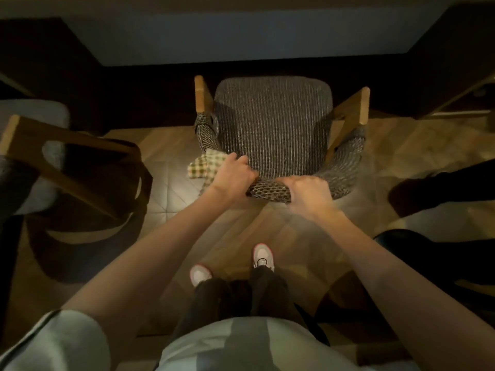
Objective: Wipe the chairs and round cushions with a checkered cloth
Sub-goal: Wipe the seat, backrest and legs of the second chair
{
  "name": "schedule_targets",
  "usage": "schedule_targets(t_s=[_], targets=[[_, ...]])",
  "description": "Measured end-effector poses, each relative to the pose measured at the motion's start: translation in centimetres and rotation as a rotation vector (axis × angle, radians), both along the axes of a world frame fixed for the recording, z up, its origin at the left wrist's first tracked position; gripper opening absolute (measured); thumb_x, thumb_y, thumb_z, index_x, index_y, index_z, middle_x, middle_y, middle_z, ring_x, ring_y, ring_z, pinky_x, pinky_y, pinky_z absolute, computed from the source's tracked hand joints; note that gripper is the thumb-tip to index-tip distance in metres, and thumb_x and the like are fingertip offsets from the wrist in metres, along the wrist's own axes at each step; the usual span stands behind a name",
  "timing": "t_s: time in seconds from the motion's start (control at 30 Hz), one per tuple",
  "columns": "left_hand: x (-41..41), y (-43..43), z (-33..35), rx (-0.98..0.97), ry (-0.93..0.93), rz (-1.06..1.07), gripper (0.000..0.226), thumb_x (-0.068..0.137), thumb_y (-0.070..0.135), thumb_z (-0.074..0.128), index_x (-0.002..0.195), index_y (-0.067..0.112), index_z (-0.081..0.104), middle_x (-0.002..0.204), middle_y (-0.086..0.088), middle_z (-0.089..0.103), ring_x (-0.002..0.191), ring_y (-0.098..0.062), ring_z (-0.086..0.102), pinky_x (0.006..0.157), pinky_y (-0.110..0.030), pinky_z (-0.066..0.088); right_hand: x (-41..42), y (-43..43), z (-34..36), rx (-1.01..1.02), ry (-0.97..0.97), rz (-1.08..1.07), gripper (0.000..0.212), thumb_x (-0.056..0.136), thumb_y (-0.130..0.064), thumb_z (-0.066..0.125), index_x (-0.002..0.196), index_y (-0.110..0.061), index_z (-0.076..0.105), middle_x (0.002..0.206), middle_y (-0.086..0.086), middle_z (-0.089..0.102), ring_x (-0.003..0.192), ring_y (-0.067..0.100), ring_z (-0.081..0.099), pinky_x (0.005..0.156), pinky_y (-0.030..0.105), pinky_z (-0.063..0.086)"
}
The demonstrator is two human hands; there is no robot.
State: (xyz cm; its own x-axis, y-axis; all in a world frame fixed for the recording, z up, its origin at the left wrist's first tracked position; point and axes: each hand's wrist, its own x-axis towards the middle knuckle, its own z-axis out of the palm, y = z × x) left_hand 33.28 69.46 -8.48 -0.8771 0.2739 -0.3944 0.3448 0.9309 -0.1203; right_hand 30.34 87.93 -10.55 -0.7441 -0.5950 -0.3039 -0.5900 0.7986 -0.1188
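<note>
Head view | step: looks like wiping the chair backrest | left hand bunches checkered cloth at its left bend | right hand curled round the top, steadying | next: probably drag cloth along the curve, firm pressure

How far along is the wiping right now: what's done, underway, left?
Done: nothing shows as wiped; dim light hides any trace. In hand: the left hand holds the checkered cloth against the centre chair's backrest, which the right hand grips. Left: its seat, the second chair at left, and round cushions, none plainly visible.
</note>
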Motion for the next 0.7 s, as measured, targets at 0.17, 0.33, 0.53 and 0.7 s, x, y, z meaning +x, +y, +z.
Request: schedule_targets(t_s=[0.17, 0.33, 0.53, 0.7], targets=[[3.6, -5.1, -0.1, -0.036, -0.006, 0.040, 0.028, 0.082, 0.031, 0.053, 0.109, 0.027, 0.057, 0.104, 0.007, 0.063, 0.102, -0.016, 0.051, 0.088, -0.031, 0.035, 4.1, -4.8, -0.6, -0.084, -0.014, 0.134, 0.057, 0.082, -0.026, 0.060, 0.137, -0.032, 0.045, 0.109, -0.002, 0.068, 0.094, 0.020, 0.066, 0.080, 0.036, 0.054], [7.6, -8.8, 0.2, -0.096, -0.004, 0.084, 0.034, 0.082, 0.030, 0.056, 0.116, 0.026, 0.056, 0.110, 0.005, 0.063, 0.106, -0.017, 0.052, 0.090, -0.031, 0.037, 7.6, -8.6, -0.6, -0.174, 0.014, 0.230, 0.059, 0.070, -0.019, 0.073, 0.128, -0.017, 0.059, 0.103, 0.002, 0.072, 0.082, 0.020, 0.070, 0.067, 0.036, 0.057], [11.7, -12.5, 0.7, -0.068, 0.006, 0.194, 0.034, 0.083, 0.023, 0.054, 0.117, 0.022, 0.056, 0.112, 0.001, 0.062, 0.109, -0.019, 0.052, 0.093, -0.032, 0.037, 9.8, -12.5, -1.3, -0.260, -0.020, 0.356, 0.059, 0.067, -0.016, 0.075, 0.124, -0.009, 0.062, 0.111, 0.005, 0.070, 0.087, 0.020, 0.071, 0.066, 0.039, 0.059], [13.9, -16.5, 1.1, -0.065, 0.031, 0.294, 0.036, 0.084, 0.022, 0.053, 0.119, 0.022, 0.056, 0.114, 0.000, 0.061, 0.110, -0.021, 0.051, 0.093, -0.033, 0.035, 10.6, -16.8, -1.7, -0.324, -0.016, 0.453, 0.062, 0.063, -0.014, 0.078, 0.123, -0.006, 0.061, 0.112, 0.006, 0.070, 0.089, 0.021, 0.071, 0.066, 0.039, 0.060]])
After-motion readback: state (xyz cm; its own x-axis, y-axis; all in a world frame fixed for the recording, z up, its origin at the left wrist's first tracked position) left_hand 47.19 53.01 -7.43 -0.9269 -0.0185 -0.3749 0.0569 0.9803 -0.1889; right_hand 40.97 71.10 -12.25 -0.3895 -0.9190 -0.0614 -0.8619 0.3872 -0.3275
